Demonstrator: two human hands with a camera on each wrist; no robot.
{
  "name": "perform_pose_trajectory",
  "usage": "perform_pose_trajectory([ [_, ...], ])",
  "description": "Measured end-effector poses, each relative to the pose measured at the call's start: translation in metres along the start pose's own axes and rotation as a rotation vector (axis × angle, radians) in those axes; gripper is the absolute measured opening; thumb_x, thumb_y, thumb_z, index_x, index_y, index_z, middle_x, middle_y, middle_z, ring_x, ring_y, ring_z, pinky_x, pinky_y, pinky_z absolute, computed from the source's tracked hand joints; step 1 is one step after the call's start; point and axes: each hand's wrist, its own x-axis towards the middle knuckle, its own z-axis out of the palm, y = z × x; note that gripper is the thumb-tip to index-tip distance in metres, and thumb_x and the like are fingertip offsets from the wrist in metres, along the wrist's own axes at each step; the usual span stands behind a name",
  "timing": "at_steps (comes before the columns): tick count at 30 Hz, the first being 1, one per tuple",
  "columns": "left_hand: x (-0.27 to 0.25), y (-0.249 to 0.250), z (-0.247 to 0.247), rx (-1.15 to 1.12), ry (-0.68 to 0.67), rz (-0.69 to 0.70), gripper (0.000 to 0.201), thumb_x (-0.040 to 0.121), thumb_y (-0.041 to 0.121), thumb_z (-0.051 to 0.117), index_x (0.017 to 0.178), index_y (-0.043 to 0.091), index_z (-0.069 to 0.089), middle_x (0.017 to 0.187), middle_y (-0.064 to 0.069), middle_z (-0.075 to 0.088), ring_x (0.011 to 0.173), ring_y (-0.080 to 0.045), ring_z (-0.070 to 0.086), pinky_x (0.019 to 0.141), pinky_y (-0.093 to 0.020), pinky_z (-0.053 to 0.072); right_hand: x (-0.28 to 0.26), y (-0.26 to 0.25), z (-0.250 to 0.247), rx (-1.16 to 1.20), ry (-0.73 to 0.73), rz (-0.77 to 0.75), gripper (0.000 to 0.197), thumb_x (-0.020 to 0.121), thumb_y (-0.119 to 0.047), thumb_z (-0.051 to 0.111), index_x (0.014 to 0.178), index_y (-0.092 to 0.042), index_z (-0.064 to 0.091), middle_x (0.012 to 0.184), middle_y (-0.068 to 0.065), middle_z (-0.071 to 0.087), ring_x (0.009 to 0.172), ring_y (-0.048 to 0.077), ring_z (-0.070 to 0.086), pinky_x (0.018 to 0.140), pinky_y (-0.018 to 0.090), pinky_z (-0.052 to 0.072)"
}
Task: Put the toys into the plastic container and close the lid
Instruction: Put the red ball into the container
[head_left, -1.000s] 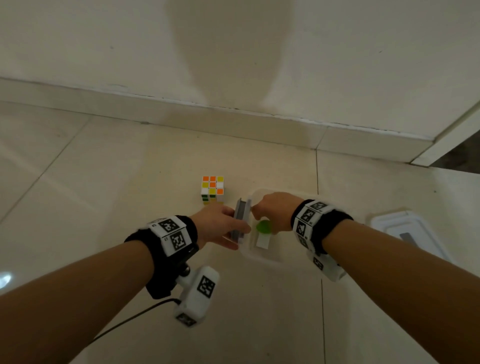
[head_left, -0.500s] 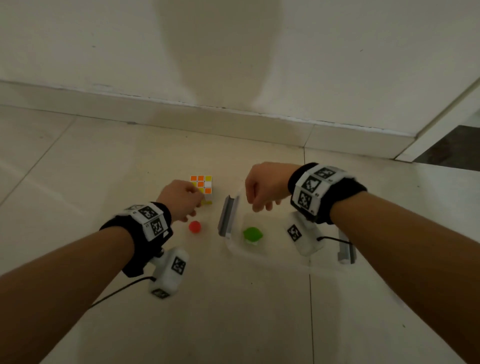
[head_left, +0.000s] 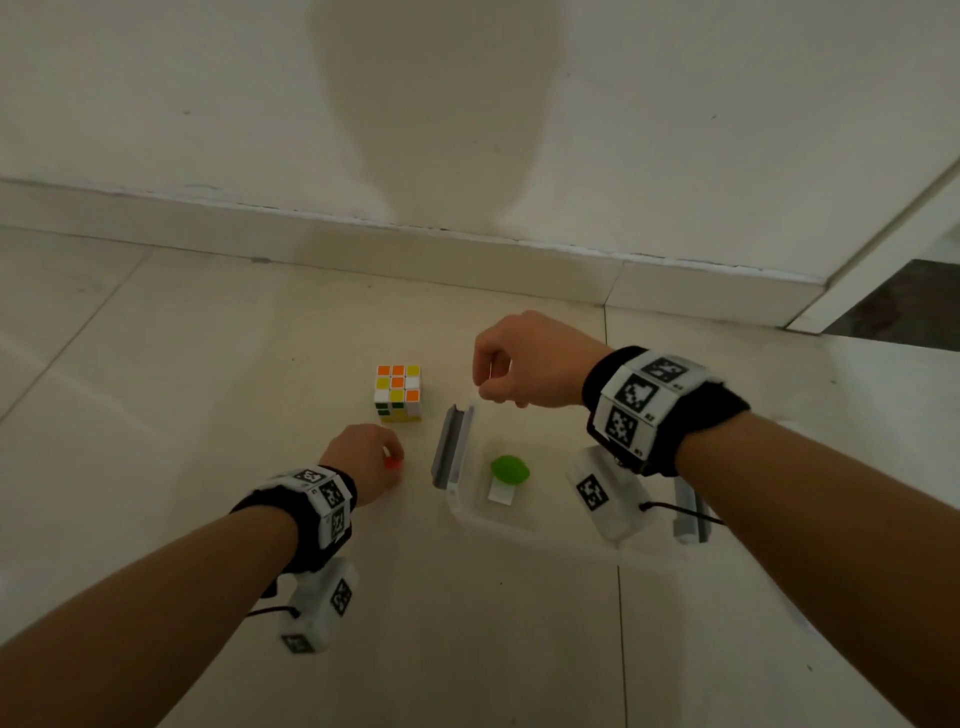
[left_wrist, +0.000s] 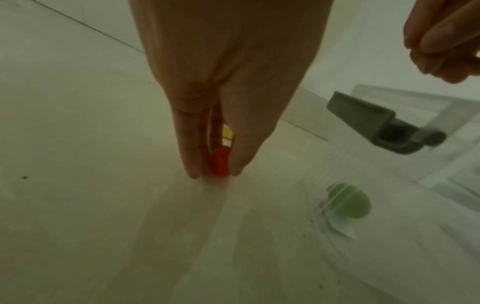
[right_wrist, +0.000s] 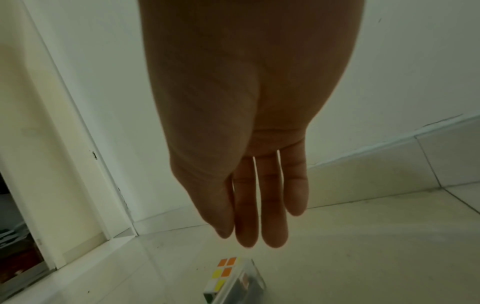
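Note:
A small red ball (left_wrist: 221, 161) lies on the tiled floor, and my left hand (head_left: 385, 467) pinches it between thumb and fingers at floor level. To its right stands the clear plastic container (head_left: 467, 519), lid off, with a green toy (head_left: 510, 469) inside and a grey latch (head_left: 452, 447) raised on its left side. A colour-tiled puzzle cube (head_left: 398, 392) sits on the floor just beyond the ball. My right hand (head_left: 488, 395) hovers above the container's far edge with loosely hanging fingers (right_wrist: 272, 226) and holds nothing. The lid is not in view.
The wall and skirting board (head_left: 467, 270) run across close behind the cube. A door frame (head_left: 883, 249) with dark flooring beyond it is at the far right. A second grey latch (head_left: 688, 514) sticks out on the container's right side.
My left hand left the container's latch, moved left and came down onto the red ball. My right hand lifted out of the container, leaving the green toy inside.

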Motion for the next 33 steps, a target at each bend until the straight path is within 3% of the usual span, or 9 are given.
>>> perform_pose_trajectory([
  [2, 0.003, 0.003, -0.003, -0.125, 0.003, -0.032, 0.021, 0.084, 0.015, 0.069, 0.104, 0.009, 0.073, 0.111, -0.010, 0.070, 0.094, -0.025, 0.068, 0.085, -0.032, 0.056, -0.001, 0.000, 0.004, -0.002, 0.012, -0.008, 0.007, 0.088, -0.024, 0.068, 0.091, -0.019, 0.071, 0.076, -0.009, 0.070, 0.062, 0.010, 0.070, 0.067, 0.029, 0.059],
  [5, 0.007, 0.013, -0.032, -0.665, 0.031, -0.115, 0.024, 0.078, 0.008, 0.077, 0.100, -0.002, 0.072, 0.090, -0.018, 0.074, 0.067, -0.025, 0.068, 0.066, -0.034, 0.063, -0.003, 0.001, 0.009, 0.033, 0.058, -0.022, 0.012, 0.087, -0.026, 0.070, 0.098, -0.022, 0.070, 0.088, -0.008, 0.070, 0.067, 0.003, 0.063, 0.069, 0.027, 0.052],
  [8, -0.001, 0.027, -0.072, -1.115, -0.069, -0.078, 0.032, 0.080, 0.012, 0.077, 0.108, -0.002, 0.069, 0.100, -0.016, 0.075, 0.083, -0.026, 0.068, 0.072, -0.034, 0.062, -0.004, -0.002, 0.011, 0.099, 0.149, -0.054, 0.035, 0.084, -0.034, 0.074, 0.116, -0.029, 0.062, 0.102, -0.011, 0.066, 0.076, -0.001, 0.056, 0.071, 0.023, 0.047],
  [12, -0.012, 0.040, -0.094, -1.257, -0.218, 0.059, 0.039, 0.081, 0.026, 0.073, 0.115, 0.006, 0.070, 0.099, -0.003, 0.075, 0.083, -0.017, 0.066, 0.079, -0.031, 0.057, -0.004, -0.013, 0.008, 0.137, 0.266, -0.100, 0.052, 0.080, -0.044, 0.076, 0.126, -0.032, 0.055, 0.111, -0.012, 0.063, 0.080, 0.006, 0.061, 0.074, 0.025, 0.052],
  [18, -0.022, 0.062, -0.093, -1.262, -0.273, 0.113, 0.033, 0.087, 0.039, 0.068, 0.104, 0.011, 0.072, 0.086, -0.001, 0.069, 0.074, -0.014, 0.064, 0.068, -0.028, 0.054, -0.010, -0.015, 0.002, 0.167, 0.393, -0.148, 0.026, 0.082, -0.038, 0.075, 0.102, -0.023, 0.071, 0.090, -0.015, 0.069, 0.067, -0.001, 0.060, 0.066, 0.016, 0.050],
  [21, -0.022, 0.067, -0.086, -1.095, -0.122, -0.002, 0.043, 0.088, 0.046, 0.064, 0.105, 0.008, 0.071, 0.098, -0.007, 0.073, 0.078, -0.018, 0.062, 0.068, -0.030, 0.052, -0.016, -0.005, -0.001, 0.149, 0.197, -0.062, 0.025, 0.080, -0.035, 0.078, 0.101, -0.021, 0.072, 0.089, -0.013, 0.071, 0.068, -0.003, 0.062, 0.066, 0.013, 0.047],
  [24, -0.017, 0.066, -0.073, -0.860, 0.005, -0.122, 0.035, 0.091, 0.033, 0.064, 0.112, 0.004, 0.067, 0.109, -0.012, 0.069, 0.083, -0.022, 0.059, 0.070, -0.034, 0.052, -0.022, 0.010, 0.008, 0.024, -0.168, 0.087, 0.027, 0.081, -0.032, 0.079, 0.103, -0.019, 0.072, 0.095, -0.006, 0.075, 0.070, 0.008, 0.070, 0.067, 0.024, 0.056],
  [30, -0.016, 0.074, -0.055, -0.727, -0.226, -0.175, 0.048, 0.089, 0.041, 0.066, 0.121, 0.005, 0.061, 0.118, -0.010, 0.065, 0.104, -0.029, 0.064, 0.084, -0.044, 0.057, -0.022, 0.026, 0.043, -0.456, -0.457, 0.172, 0.036, 0.080, -0.028, 0.080, 0.110, -0.010, 0.074, 0.104, 0.007, 0.075, 0.084, 0.022, 0.068, 0.075, 0.032, 0.055],
  [33, -0.014, 0.078, -0.049, -0.704, -0.250, -0.148, 0.044, 0.088, 0.036, 0.068, 0.119, 0.006, 0.063, 0.117, -0.011, 0.066, 0.099, -0.028, 0.065, 0.084, -0.046, 0.058, -0.015, 0.035, 0.052, -0.517, -0.483, 0.172, 0.038, 0.079, -0.027, 0.081, 0.110, -0.008, 0.073, 0.107, 0.009, 0.073, 0.093, 0.027, 0.069, 0.076, 0.033, 0.055],
])
